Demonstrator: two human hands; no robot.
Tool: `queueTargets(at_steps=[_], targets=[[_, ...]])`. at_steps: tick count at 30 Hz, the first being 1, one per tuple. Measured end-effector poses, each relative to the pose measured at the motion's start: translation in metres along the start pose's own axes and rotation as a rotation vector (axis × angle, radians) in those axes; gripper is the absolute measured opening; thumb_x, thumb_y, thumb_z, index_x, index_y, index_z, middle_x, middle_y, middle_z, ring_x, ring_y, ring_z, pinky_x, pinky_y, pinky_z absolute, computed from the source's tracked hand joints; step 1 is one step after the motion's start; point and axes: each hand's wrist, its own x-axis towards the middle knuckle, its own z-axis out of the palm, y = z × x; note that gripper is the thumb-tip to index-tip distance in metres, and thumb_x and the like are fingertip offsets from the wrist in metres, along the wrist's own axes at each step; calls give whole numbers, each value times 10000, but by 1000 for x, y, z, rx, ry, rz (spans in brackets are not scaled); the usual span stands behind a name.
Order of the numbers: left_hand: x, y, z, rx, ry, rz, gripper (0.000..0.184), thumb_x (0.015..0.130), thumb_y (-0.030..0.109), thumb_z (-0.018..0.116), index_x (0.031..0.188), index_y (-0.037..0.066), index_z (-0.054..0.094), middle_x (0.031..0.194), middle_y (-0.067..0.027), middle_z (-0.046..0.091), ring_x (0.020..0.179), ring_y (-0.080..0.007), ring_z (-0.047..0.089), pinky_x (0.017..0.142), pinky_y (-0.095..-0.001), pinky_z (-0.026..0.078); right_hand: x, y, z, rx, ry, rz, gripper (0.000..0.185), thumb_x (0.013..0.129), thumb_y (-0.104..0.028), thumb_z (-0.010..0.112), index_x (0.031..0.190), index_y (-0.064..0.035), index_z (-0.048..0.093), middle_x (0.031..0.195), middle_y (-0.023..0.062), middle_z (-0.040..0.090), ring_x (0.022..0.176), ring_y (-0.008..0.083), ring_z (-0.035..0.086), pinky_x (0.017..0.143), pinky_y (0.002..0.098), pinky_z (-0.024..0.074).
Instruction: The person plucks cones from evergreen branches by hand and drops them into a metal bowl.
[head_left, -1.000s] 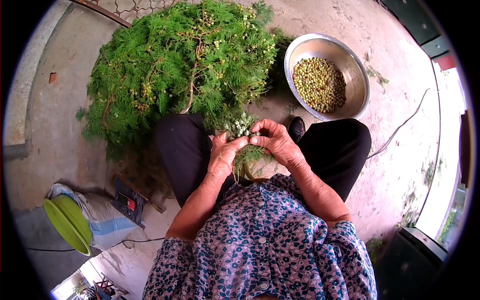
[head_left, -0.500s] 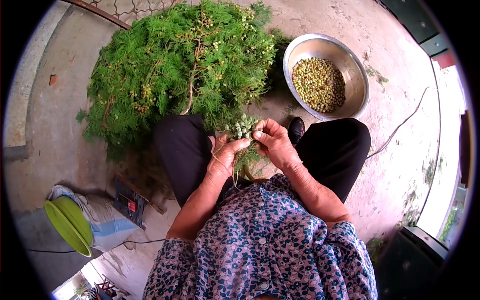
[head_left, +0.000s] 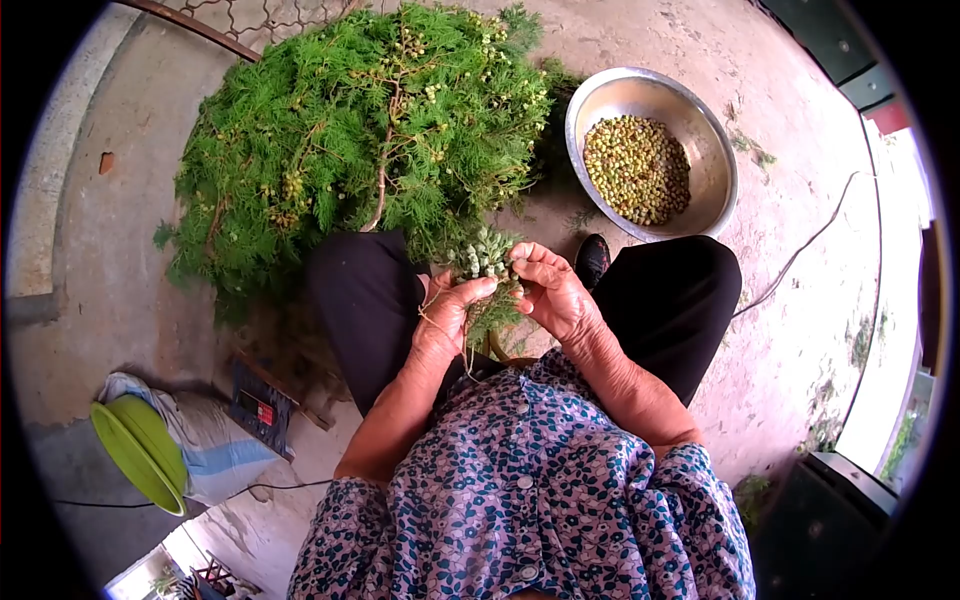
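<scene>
My left hand (head_left: 455,308) is closed round the stems of a leafy conifer sprig (head_left: 494,318), with the thumb lying across it. A cluster of pale grey-green cones (head_left: 482,254) sticks up from the sprig beyond that thumb. At the right side of the cluster is my right hand (head_left: 556,292), its fingers curled and the fingertips beside the cones. What lies between those fingertips is too small to make out. Thin brown stems (head_left: 470,345) hang below my left hand.
A large heap of green conifer branches (head_left: 330,130) with cones lies ahead on the left. Ahead on the right stands a metal basin (head_left: 710,165) holding many loose yellow-green cones (head_left: 637,168). A green plastic basin (head_left: 140,450) leans by a sack (head_left: 215,440) at lower left. A cable (head_left: 800,250) runs along the right.
My right hand's fingers have shifted slightly and loosened from their tighter pinch at the cones. The cone cluster shows a little more fully. My left hand keeps its hold on the sprig.
</scene>
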Motion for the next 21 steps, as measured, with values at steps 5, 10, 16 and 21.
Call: queueTargets(at_steps=[5,10,16,21], targets=[[-2,4,-2,75,-56,16,232,692,-12,610,923,6,611,835,-63,640,697,-174,625,642,-297,535,-3,-3,8,-93,35,15,88,845,-123,571,902,-55,569,773,6,574,599,105,527,466,227,428],[-6,9,1,81,-87,-2,233,684,-12,608,916,6,614,833,-56,638,715,-163,620,657,-295,531,-2,4,9,-189,46,3,130,841,-166,593,912,-57,599,782,-6,595,589,77,521,434,199,394],[-7,12,4,78,-105,-16,240,678,-12,607,917,8,620,821,-52,640,714,-155,617,670,-292,530,-2,6,8,-213,73,32,129,824,-150,612,905,-49,610,764,-3,606,580,69,515,443,195,403],[-2,1,-9,144,-82,47,192,672,-17,625,861,17,637,790,-41,643,690,-139,609,633,-266,514,7,13,-5,-181,142,-78,50,824,-109,606,839,-63,592,719,-8,582,558,70,496,436,195,381]])
